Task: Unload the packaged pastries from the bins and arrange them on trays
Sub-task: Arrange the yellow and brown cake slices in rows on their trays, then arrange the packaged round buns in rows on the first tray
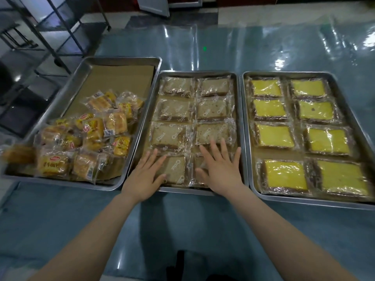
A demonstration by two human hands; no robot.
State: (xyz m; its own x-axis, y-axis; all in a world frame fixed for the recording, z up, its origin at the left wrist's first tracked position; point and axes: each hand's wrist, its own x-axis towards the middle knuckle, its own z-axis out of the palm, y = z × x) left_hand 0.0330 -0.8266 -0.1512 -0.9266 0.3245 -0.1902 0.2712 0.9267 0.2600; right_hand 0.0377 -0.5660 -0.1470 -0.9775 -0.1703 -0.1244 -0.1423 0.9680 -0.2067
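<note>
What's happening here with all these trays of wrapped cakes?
A person is laying out packaged pastries on three metal trays on a table. The left hand and right hand lie flat, fingers spread, on the nearest row of brown cake slices in the middle tray, which holds two neat columns. The right tray is filled the same way with yellow cake slices. The left tray holds a loose heap of small bread packs, not yet in rows.

Worktop [203, 220]: three trays side by side.
Left tray [121, 58]: buns [89, 142] heaped in its near half.
Middle tray [196, 72]: slices [172, 110] in two columns; left hand [144, 175] and right hand [221, 169] on the nearest row.
Right tray [284, 73]: cakes [274, 136] in two columns.
Rack [50, 27]: behind, far left.
</note>
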